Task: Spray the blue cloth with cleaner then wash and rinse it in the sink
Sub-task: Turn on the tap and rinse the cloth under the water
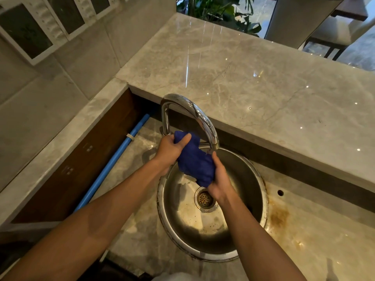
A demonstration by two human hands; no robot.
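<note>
A grey marble counter (253,82) runs from twelve to three o'clock, raised above a lower stained marble top (316,236) that holds a round steel sink (251,179). A blue pipe (113,161) lies along the wall at nine o'clock, and leafy plants (221,11) stand at twelve. Inside the sink the drain strainer (205,199) sits at centre. Over the bowl, beneath the chrome tap (194,116), the left hand (168,151) and right hand (220,179) both grip the bunched blue cloth (194,161).
</note>
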